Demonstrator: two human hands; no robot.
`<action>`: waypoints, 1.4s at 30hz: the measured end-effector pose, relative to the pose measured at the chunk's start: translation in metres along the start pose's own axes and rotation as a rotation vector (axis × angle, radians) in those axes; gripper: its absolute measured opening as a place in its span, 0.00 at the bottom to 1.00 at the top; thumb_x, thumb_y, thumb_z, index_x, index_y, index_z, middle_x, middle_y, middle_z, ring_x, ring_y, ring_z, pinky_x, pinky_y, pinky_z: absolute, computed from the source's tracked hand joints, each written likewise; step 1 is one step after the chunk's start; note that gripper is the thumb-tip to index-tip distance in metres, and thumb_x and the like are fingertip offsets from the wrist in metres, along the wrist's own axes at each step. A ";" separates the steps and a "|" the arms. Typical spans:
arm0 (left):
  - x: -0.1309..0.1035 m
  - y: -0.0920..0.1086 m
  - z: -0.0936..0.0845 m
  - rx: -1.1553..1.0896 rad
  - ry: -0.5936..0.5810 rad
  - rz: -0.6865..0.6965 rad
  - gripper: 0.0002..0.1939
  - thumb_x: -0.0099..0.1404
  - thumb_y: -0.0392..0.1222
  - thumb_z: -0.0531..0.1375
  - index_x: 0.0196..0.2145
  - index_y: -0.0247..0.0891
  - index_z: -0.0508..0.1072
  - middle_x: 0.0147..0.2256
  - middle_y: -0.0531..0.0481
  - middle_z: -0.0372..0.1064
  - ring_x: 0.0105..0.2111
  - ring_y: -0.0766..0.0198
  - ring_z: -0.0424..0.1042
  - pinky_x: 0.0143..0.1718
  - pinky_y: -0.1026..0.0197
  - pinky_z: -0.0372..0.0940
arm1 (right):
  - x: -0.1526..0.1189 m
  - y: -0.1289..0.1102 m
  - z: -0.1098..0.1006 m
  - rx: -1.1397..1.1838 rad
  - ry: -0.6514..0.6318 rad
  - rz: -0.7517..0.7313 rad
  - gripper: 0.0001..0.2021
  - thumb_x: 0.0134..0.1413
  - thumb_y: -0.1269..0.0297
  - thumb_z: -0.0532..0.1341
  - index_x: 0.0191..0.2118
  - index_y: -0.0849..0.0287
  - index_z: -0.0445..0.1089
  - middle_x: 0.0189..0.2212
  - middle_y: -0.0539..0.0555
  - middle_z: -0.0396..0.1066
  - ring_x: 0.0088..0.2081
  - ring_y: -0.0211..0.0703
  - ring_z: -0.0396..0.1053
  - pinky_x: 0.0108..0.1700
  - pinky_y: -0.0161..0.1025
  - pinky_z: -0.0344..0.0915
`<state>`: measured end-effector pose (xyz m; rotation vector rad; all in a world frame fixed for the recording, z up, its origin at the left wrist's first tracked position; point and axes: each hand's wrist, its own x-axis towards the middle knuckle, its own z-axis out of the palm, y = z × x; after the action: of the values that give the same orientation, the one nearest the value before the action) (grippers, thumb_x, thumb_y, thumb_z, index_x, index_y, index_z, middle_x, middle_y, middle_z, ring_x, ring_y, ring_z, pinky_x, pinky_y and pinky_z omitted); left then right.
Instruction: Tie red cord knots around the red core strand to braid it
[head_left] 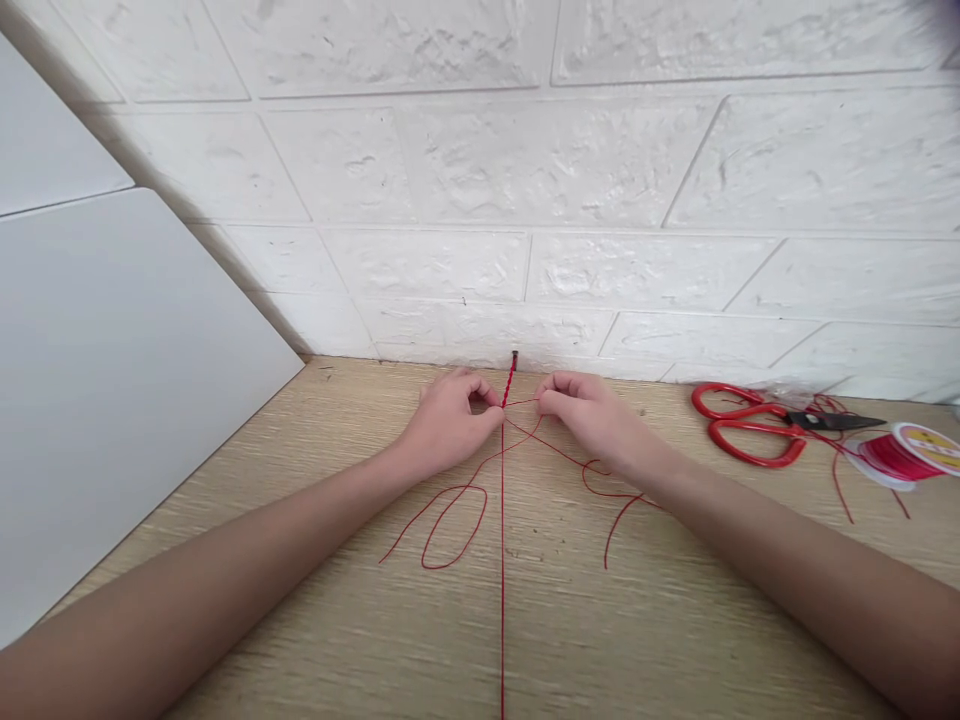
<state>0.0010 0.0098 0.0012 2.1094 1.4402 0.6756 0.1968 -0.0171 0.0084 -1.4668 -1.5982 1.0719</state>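
A short knotted red cord [509, 381] runs from a small dark fixing [515, 355] at the foot of the wall. My left hand [454, 418] pinches at the lower end of the knotted part, thumb and forefinger together. Just right of it, my right hand [589, 412] pinches a thin red string [523, 402] that stretches between both hands. A straight red strand [502, 580] comes down from the knots toward the bottom edge. Loose red string curls on the table on both sides, one loop [455, 528] at left, another partly under my right forearm.
Red-handled scissors [757, 430] with dark blades lie at the right, near a white spool of red string [896, 455]. Behind stands a white brick-patterned wall [465, 170]. A white panel [127, 380] borders the wooden table [570, 620] on the left.
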 end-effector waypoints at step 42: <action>-0.001 0.002 -0.007 -1.079 -0.083 -0.109 0.14 0.55 0.41 0.72 0.37 0.35 0.75 0.23 0.54 0.71 0.24 0.70 0.69 0.29 0.65 0.64 | -0.092 -0.002 -0.021 -0.723 -0.181 -0.687 0.17 0.64 0.70 0.54 0.57 0.56 0.65 0.57 0.58 0.68 0.58 0.53 0.63 0.58 0.53 0.61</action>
<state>-0.0023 0.0085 0.0074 1.1793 0.8093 1.0020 0.2247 -0.1062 0.0213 -1.0620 -2.5253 0.2281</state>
